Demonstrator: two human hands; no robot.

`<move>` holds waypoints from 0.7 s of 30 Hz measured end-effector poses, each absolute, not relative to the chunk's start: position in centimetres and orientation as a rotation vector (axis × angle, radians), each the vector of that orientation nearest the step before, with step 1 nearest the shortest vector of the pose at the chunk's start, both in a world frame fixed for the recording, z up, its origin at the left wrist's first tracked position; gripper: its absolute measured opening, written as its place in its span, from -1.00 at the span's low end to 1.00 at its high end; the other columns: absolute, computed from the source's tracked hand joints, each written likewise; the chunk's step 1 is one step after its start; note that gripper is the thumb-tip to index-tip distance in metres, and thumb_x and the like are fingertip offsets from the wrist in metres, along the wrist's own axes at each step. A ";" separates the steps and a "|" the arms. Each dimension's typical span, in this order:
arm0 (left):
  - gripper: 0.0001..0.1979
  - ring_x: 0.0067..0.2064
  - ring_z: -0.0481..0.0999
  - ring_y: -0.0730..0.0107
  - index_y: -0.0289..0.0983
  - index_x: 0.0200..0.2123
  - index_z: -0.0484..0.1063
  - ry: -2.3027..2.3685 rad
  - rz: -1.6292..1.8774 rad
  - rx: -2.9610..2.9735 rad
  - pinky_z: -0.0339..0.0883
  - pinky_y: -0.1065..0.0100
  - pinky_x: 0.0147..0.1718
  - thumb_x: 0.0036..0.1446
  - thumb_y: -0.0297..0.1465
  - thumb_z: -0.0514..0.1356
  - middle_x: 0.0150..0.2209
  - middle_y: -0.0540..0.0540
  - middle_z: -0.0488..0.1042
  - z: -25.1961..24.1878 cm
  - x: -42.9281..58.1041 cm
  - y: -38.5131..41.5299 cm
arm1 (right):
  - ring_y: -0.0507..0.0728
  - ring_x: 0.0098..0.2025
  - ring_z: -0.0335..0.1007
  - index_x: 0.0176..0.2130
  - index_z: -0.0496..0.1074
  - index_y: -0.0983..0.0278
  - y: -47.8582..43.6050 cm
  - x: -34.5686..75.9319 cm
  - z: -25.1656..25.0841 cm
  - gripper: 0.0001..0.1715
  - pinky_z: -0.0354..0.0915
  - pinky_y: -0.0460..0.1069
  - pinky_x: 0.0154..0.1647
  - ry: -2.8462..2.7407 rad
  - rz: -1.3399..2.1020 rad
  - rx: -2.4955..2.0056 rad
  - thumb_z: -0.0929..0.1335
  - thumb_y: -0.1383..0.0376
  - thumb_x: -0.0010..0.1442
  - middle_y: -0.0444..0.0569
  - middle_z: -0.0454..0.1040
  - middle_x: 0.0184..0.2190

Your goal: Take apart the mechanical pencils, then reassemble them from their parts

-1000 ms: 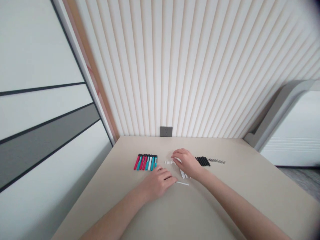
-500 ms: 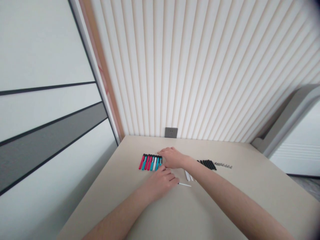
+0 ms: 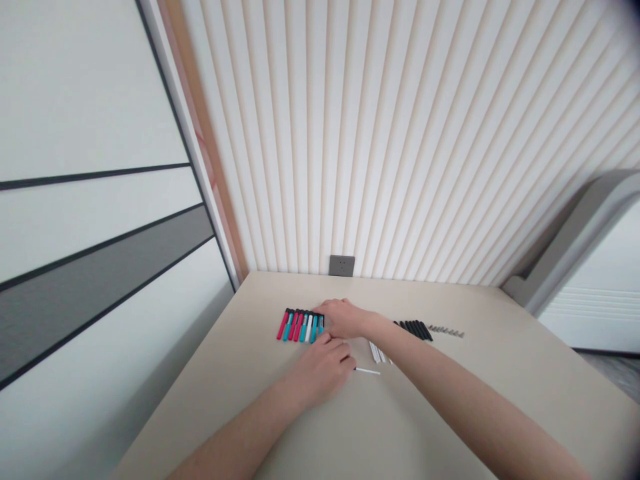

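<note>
room: a slatted cream wall panel (image 3: 400, 133) stands behind the table, a grey wall socket (image 3: 341, 265) at its foot, and a white and grey panelled wall (image 3: 100, 220) fills the left side.
table: a beige tabletop (image 3: 500, 360) runs out of frame at the bottom.
right arm: the right hand (image 3: 345, 319) reaches across, above the left hand.
right fingers: the fingers (image 3: 323, 308) lie slightly curved over the right end of the pen row; cannot tell whether they grip anything.
left fingers: the left hand (image 3: 320, 370) rests just below the row, fingers (image 3: 340, 348) loosely curved, nothing visible in them.
pens: a tight row of red, teal and white marker pens (image 3: 300, 325), side by side, black ends away from the person, right end partly hidden.
white stick: a thin white stick (image 3: 367, 371) lies just beside the left fingertips; cannot tell if touching.
white pieces: white sticks (image 3: 376, 351) lie bunched against the right forearm, partly hidden.
black pieces: black tubes (image 3: 413, 330) lie side by side to the right.
small parts: a line of small grey parts (image 3: 446, 332), too small to make out.
</note>
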State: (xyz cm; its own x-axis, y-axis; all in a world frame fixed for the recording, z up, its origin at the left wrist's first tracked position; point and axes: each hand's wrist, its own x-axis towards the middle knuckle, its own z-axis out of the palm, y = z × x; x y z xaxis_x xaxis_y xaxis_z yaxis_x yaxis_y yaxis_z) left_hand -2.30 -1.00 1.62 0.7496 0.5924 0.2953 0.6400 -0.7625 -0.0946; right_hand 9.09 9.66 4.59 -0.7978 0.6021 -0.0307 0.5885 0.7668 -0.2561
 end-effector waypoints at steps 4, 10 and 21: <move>-0.94 -0.18 0.42 0.21 -0.26 -0.30 0.43 -1.018 -0.349 -2.760 0.17 0.18 -0.11 0.24 -0.44 0.15 -0.31 -0.08 0.47 1.6 -2.3 -1.0 | 0.23 -0.03 0.41 0.06 0.45 0.21 10.4 9.0 3.8 -0.41 0.27 0.03 -0.05 -2.758 0.597 -0.957 0.45 0.31 -0.01 0.11 0.48 -0.03; -0.95 -0.21 0.43 0.24 -0.25 -0.27 0.43 -1.041 -0.309 -2.810 0.14 0.25 -0.24 0.23 -0.45 0.16 -0.31 -0.07 0.46 2.0 -2.4 -1.1 | 0.11 -0.26 0.45 -0.19 0.59 0.31 12.2 9.6 4.3 -0.71 0.31 -0.06 -0.20 -2.557 0.811 -0.945 0.47 0.33 0.01 0.00 0.56 -0.29; -0.77 -0.17 0.47 0.27 -0.23 -0.07 0.44 -1.291 -0.855 -2.903 0.26 0.27 -0.15 0.22 -0.31 0.20 -0.26 -0.07 0.51 1.6 -2.7 -0.7 | 0.03 -0.39 0.37 -0.22 0.51 0.30 6.8 18.7 4.0 -0.57 0.31 -0.04 -0.27 -1.596 1.377 -0.955 0.43 0.01 0.08 -0.09 0.50 -0.39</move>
State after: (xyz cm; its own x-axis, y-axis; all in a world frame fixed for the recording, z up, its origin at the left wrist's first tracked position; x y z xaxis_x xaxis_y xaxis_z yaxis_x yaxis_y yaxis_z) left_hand -2.71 -0.72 1.58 0.5593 0.7272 0.3980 0.6504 -0.6826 0.3332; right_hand 18.66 6.84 4.00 -0.3907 0.9155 0.0962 0.0390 0.1209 -0.9919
